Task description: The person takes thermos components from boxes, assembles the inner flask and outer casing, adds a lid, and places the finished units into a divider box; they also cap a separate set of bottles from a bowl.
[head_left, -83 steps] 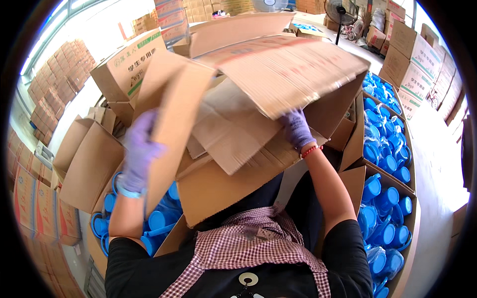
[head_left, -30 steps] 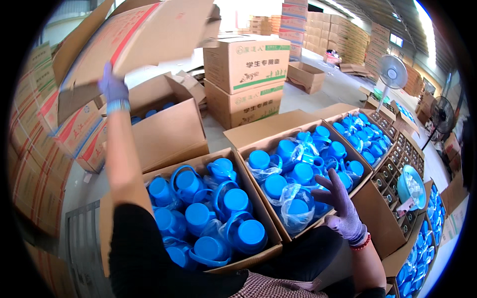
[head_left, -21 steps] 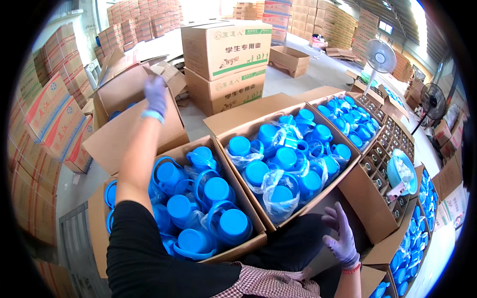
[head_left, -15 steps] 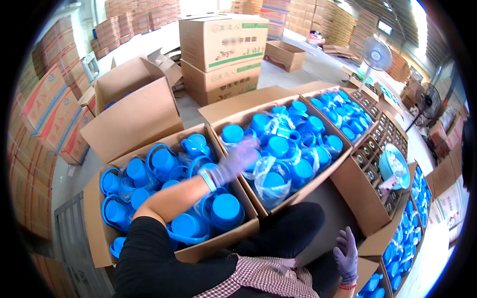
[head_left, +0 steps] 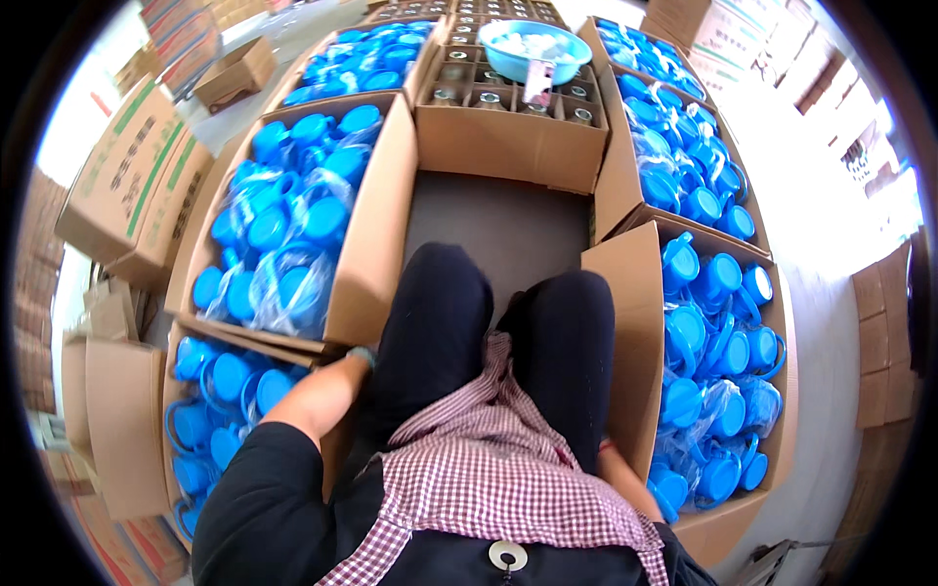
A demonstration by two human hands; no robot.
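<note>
Seated person, dark trousers, checked apron [head_left: 498, 479], ringed by open cardboard cartons.

Left hand [head_left: 360, 357]: reached down beside the left knee, against the lower corner of the left carton [head_left: 376, 234]; only wrist and cuff showed, fingers hidden behind the leg, so whether they were spread or closed could not be told.

Right hand [head_left: 614, 459]: tucked low beside the right thigh, touching the wall of the right carton [head_left: 625, 322]; fingers out of sight, grip likewise impossible to tell.

Left carton: blue lids [head_left: 293, 210], some in clear plastic bags. Right carton: blue lids with loop handles [head_left: 723, 352].

Ahead: divided carton [head_left: 508, 137] with a pale blue bowl [head_left: 535, 49] resting on top.
</note>
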